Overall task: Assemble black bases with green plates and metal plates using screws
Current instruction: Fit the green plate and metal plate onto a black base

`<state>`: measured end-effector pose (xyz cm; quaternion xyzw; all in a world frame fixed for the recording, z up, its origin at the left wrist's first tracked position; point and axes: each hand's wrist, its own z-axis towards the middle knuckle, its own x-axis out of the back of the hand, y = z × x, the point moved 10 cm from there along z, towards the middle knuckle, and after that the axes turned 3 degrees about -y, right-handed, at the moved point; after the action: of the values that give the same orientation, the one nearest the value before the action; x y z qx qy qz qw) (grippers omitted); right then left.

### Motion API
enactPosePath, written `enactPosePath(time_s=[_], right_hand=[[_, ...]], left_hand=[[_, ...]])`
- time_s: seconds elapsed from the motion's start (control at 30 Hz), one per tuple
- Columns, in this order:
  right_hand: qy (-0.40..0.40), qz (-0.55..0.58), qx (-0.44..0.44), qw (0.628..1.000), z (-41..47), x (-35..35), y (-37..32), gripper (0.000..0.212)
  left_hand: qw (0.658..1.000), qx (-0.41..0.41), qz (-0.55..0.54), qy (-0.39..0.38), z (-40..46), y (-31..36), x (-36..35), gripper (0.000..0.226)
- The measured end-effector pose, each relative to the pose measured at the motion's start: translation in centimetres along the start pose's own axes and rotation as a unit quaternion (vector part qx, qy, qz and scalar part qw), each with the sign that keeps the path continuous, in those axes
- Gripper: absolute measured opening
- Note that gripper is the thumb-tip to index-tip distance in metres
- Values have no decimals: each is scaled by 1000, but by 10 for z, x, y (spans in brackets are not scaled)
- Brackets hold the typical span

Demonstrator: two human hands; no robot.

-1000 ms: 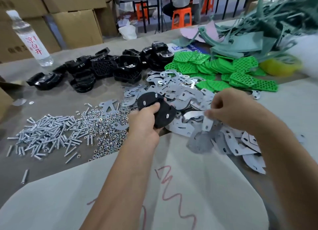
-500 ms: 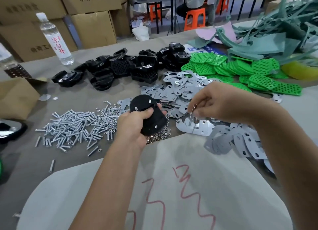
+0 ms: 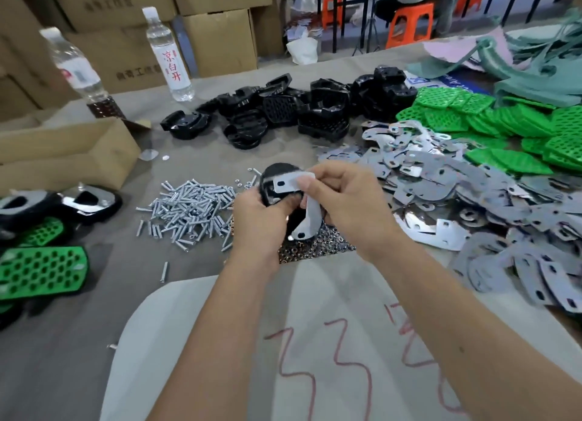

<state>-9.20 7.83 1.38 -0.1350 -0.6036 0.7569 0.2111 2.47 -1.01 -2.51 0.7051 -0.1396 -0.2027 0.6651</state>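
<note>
Now your left hand [image 3: 258, 219] grips a black base [image 3: 277, 181] above the pile of screws [image 3: 189, 209] and nuts [image 3: 315, 247], while your right hand [image 3: 343, 200] pinches a curved metal plate [image 3: 296, 184] against it, with loose metal plates [image 3: 472, 200] just beside on the right.

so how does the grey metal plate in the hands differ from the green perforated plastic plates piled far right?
The curved grey metal plate is thin and mostly solid with a few slots; the green perforated plastic plates are full of holes. The metal plate is held against a black base; the green plates lie loose on the table. Both are flat.
</note>
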Motion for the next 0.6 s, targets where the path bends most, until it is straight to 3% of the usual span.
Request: enactPosePath(time_s=[0.1, 0.3, 0.47, 0.6], right_hand=[[37, -52, 32, 997, -2, 4, -4, 6], [105, -121, 56, 985, -11, 8, -14, 19], [109, -134, 37, 984, -11, 13, -9, 24], [106, -93, -42, 989, -12, 13, 10, 23]], left_hand=[[999, -22, 24, -6, 1, 4, -4, 27], [1000, -17, 13, 9, -1, 4, -2, 27], [1000, -16, 0, 11, -2, 5, 1, 30], [1000, -8, -19, 18, -3, 5, 2, 35]])
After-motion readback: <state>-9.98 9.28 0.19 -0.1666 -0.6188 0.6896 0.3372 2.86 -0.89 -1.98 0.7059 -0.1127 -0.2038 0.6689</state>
